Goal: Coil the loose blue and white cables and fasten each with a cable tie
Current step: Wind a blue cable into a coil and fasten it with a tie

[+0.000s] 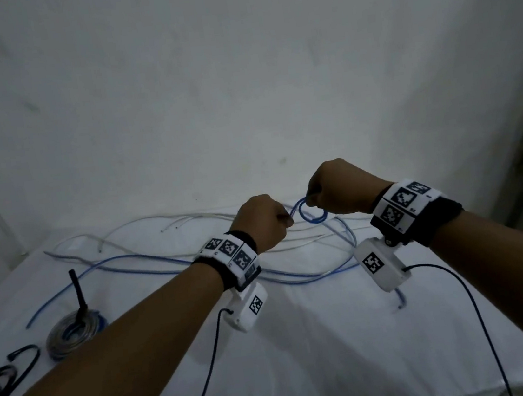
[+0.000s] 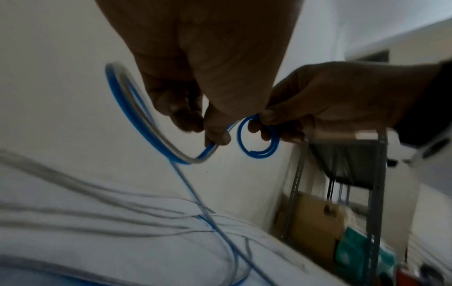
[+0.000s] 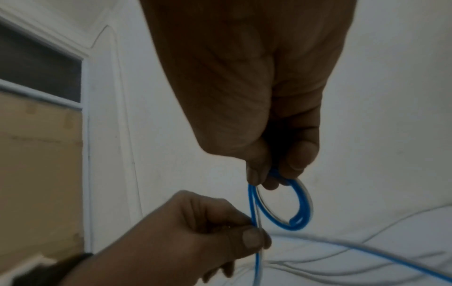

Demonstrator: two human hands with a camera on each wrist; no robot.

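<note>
While I look from the head view, my right hand (image 1: 338, 187) pinches a small blue coil (image 1: 312, 213) above the far middle of the table (image 1: 308, 358), and my left hand (image 1: 261, 221) pinches the blue cable (image 1: 148, 257) feeding it. White cables (image 1: 169, 218) lie loose near the far edge. One finished coil (image 1: 71, 332) sits at the left edge.

From the left wrist, the coil (image 2: 258, 140) has only a few turns.

From the right wrist, my thumb and fingers (image 3: 300, 156) are pressed on the coil's top. I judge most of the work remains.

Loose cables (image 1: 148, 259) across table's (image 1: 305, 341) far half.
</note>
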